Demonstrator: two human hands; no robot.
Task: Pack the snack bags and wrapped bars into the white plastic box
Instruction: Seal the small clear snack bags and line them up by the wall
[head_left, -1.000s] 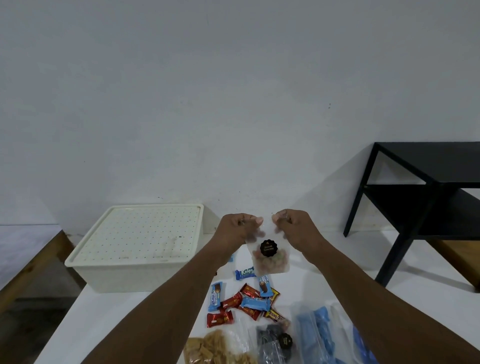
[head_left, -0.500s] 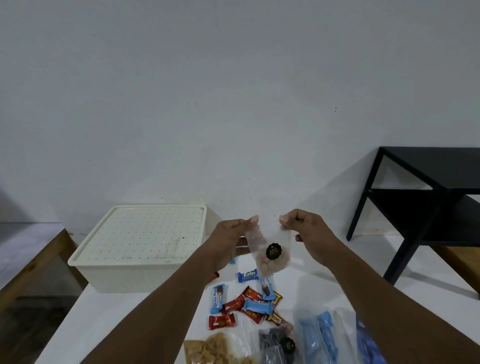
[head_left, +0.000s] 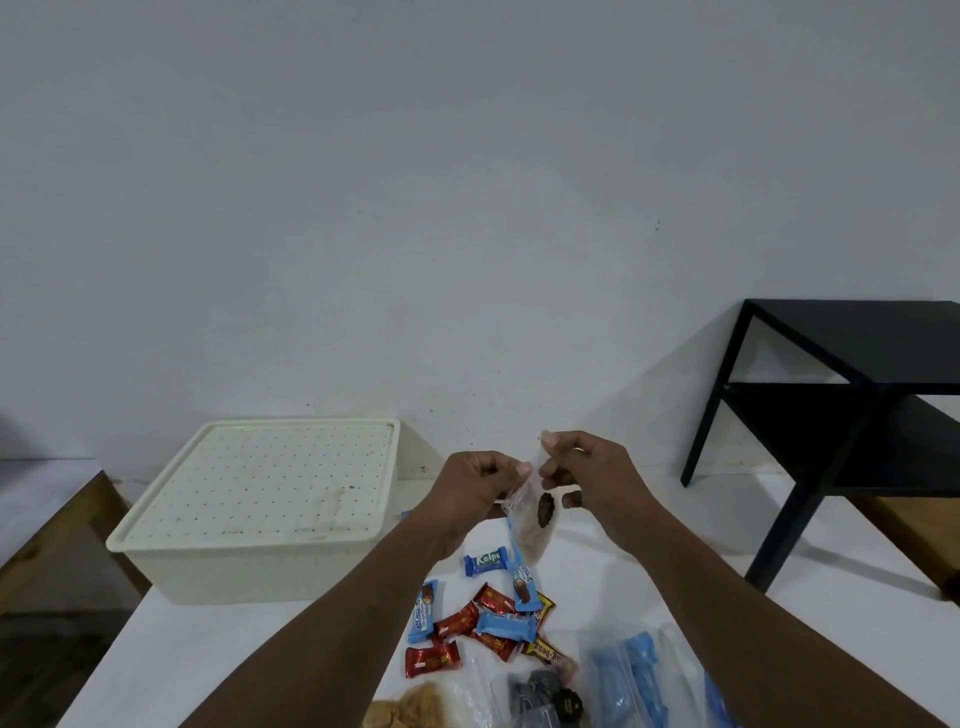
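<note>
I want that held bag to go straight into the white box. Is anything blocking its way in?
Yes: the perforated lid sits closed on the white box. Both the left hand and right hand pinch the clear snack bag, so neither is free to lift it.

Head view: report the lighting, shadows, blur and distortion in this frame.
Head view: dim, flat, greyish light with no glare; the black two-tier side table throws a soft shadow on the wall to its left; the small clear snack bag with a round black sticker, pinched between the left hand and right hand, is smeared by motion; wide-angle bending tilts the lidded white plastic box.
</note>
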